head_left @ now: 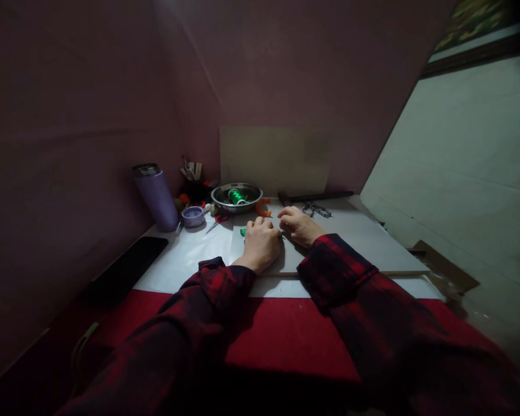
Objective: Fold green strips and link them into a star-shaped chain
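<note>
My left hand (262, 244) rests on a white board (351, 245), fingers curled down over something green (243, 231). Bits of green show on both sides of that hand; the rest is hidden beneath it. To its right, my right hand (301, 226) is held close above the board with its fingers bent and drawn together. Whatever lies between those fingertips is too small to make out. Beyond the hands, a green thread spool (237, 197) lies in a metal bowl (216, 203). An orange curved tool (263, 209) sits between the bowl and my right hand.
Left of the bowl are small red-handled scissors (217, 222), a purple lid (193, 216) and a purple tumbler (158, 196). A dark phone-like slab (127, 270) lies at the left edge. A hammer (285, 199) and metal pieces (317, 210) lie behind my right hand.
</note>
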`<state>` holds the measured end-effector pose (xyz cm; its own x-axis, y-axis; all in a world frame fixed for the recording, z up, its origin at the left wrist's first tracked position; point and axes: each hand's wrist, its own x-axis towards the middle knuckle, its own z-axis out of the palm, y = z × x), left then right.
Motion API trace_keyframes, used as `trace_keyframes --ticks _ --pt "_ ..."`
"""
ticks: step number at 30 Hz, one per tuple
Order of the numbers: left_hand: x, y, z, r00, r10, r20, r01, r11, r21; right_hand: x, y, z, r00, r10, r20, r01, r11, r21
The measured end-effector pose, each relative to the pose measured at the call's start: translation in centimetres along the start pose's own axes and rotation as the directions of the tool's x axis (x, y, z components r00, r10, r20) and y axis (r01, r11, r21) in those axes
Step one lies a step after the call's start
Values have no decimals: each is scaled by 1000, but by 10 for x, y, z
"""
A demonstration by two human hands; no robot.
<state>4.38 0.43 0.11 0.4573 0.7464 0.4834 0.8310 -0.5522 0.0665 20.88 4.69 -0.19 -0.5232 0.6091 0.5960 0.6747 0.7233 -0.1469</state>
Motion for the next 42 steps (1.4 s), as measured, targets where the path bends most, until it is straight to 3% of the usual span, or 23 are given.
trace_keyframes --ticks 7,12,16,29,36,38,42 --pt "-2 1 -5 998 -54 17 54 998 -23 15 -11 -5 993 -56 105 65 994 -86" --pt "-3 1 -6 997 -73 21 74 996 -58 2 -23 -17 986 -76 146 92 990 -110" --pt "-4 0 -6 996 -82 17 83 993 -80 -11 -18 -20 992 -81 99 85 995 -42" --pt "-4 1 -6 999 -46 13 47 996 -76 -18 -4 -9 987 163 -5 -160 970 182" --pt "6 -9 -10 993 -102 -60 88 975 -202 -7 9 0 976 219 3 -212 943 257" --pt "16 -17 -9 998 -57 -20 48 956 -290 -1 12 2 971 238 1 -230 937 262" --pt "40 -30 -3 978 189 84 -135 892 -431 12 16 6 961 278 10 -272 931 245"
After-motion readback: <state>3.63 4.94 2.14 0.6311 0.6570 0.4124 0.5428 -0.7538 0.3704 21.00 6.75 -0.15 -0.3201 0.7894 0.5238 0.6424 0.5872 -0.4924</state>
